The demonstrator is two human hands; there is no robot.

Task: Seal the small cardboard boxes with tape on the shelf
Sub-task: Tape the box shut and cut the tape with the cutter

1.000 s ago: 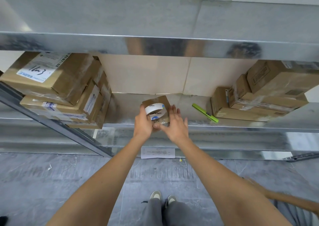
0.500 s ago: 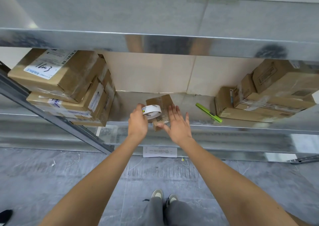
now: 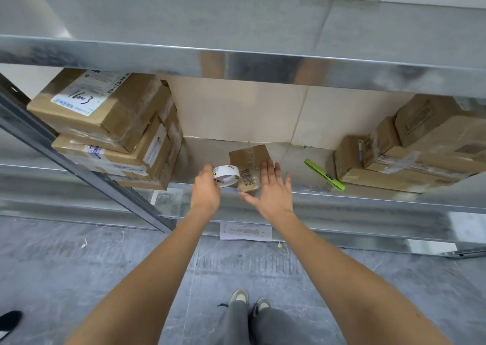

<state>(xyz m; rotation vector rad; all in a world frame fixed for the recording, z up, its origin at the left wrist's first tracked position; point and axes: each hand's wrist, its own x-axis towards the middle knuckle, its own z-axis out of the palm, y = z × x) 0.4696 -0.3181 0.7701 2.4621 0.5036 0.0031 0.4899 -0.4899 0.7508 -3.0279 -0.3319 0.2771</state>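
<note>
A small cardboard box (image 3: 249,164) with clear tape and a barcode label lies on the metal shelf (image 3: 302,160), near its front edge. My left hand (image 3: 206,190) grips a white roll of tape (image 3: 226,175) just left of the box. My right hand (image 3: 273,189) is spread with straight fingers over the box's right side, thumb near its front corner. Whether the palm touches the box is hard to tell.
A stack of taped cardboard boxes (image 3: 110,131) fills the shelf's left end, another stack (image 3: 410,150) the right end. A green box cutter (image 3: 324,174) lies between the small box and the right stack. An upper shelf (image 3: 236,57) overhangs. A paper sheet (image 3: 246,231) lies below.
My left hand has drawn the tape roll off the box toward the left. My right hand has opened flat and slid to the box's right side. The box now lies flatter on the shelf.
</note>
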